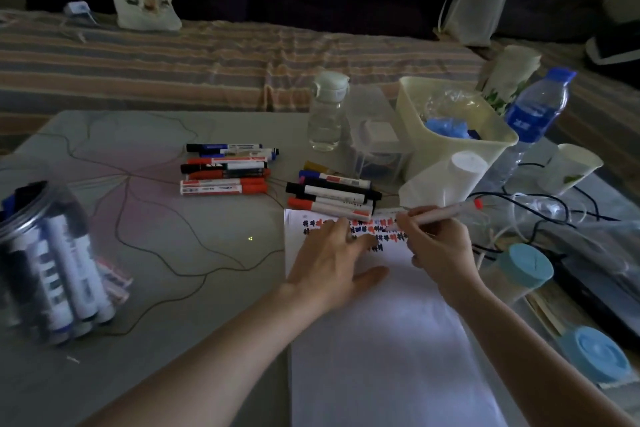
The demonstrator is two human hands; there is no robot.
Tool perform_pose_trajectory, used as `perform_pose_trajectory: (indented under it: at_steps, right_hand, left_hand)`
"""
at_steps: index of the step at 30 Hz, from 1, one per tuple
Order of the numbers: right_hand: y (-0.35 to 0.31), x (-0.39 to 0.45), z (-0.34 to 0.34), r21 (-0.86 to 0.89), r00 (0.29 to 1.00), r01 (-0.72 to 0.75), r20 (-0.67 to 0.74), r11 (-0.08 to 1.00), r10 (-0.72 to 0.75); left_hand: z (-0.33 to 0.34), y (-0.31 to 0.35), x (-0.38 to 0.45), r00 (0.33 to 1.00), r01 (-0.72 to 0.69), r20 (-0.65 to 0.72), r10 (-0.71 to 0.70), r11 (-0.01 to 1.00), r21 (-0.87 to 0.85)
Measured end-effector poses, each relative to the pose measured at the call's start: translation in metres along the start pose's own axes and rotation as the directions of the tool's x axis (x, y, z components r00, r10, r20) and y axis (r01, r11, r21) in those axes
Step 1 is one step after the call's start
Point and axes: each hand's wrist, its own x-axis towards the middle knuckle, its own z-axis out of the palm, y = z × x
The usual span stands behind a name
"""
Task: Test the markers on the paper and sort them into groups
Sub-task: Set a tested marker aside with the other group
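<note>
A white sheet of paper (381, 340) lies on the table, its top rows filled with red, blue and black test marks (381, 229). My left hand (332, 267) rests flat on the paper with spread fingers. My right hand (440, 246) grips a red-ended marker (446, 213), its tip down on the marks. One group of markers (225, 168) lies at centre, a second group (332, 194) sits just above the paper. A clear jar of markers (52, 270) lies tipped at the left.
A water flask (327, 113), a clear box (375, 139), a cream bin (450, 128), a blue-capped bottle (533, 114), paper cups (571, 166), cables (540, 211) and two blue lids (595, 354) crowd the right side. A striped bed (207, 59) lies behind the table.
</note>
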Motion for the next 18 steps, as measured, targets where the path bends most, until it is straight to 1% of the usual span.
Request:
perform_pose_trajectory:
  at_steps: [2, 4, 6, 7, 9, 10, 15, 18]
  right_hand:
    - [0.011, 0.005, 0.004, -0.063, 0.999, 0.031, -0.023, 0.998, -0.033]
    - [0.022, 0.005, 0.006, -0.115, 0.994, 0.07, -0.074, 0.991, -0.079]
    - [0.029, 0.002, 0.005, -0.124, 0.985, 0.124, -0.109, 0.985, -0.137]
    - [0.031, 0.001, 0.004, -0.098, 0.982, 0.139, -0.111, 0.985, -0.15]
    - [0.031, -0.001, 0.004, -0.011, 0.988, 0.124, -0.095, 0.992, -0.125]
    - [0.031, -0.001, 0.004, 0.005, 0.99, 0.11, -0.09, 0.994, -0.109]
    - [0.036, 0.0, 0.005, -0.1, 0.99, 0.113, -0.068, 0.989, -0.12]
    - [0.041, 0.003, 0.006, -0.181, 0.993, 0.091, -0.061, 0.979, -0.103]
  left_hand:
    - [0.007, -0.002, 0.0, 1.0, 0.016, -0.013, -0.016, 1.0, 0.015]
    - [0.012, -0.004, -0.002, 0.999, 0.017, -0.052, -0.015, 0.999, 0.041]
    - [0.013, -0.004, -0.002, 0.997, 0.013, -0.081, -0.008, 0.998, 0.056]
    - [0.013, -0.004, -0.002, 0.996, 0.011, -0.089, -0.005, 0.998, 0.061]
    - [0.014, -0.004, -0.001, 0.996, 0.01, -0.094, -0.004, 0.998, 0.063]
    - [0.014, -0.005, -0.001, 0.995, 0.009, -0.095, -0.003, 0.998, 0.06]
    - [0.014, -0.005, 0.0, 0.996, 0.013, -0.088, -0.007, 0.998, 0.059]
    - [0.014, -0.004, 0.0, 0.997, 0.015, -0.083, -0.01, 0.998, 0.066]
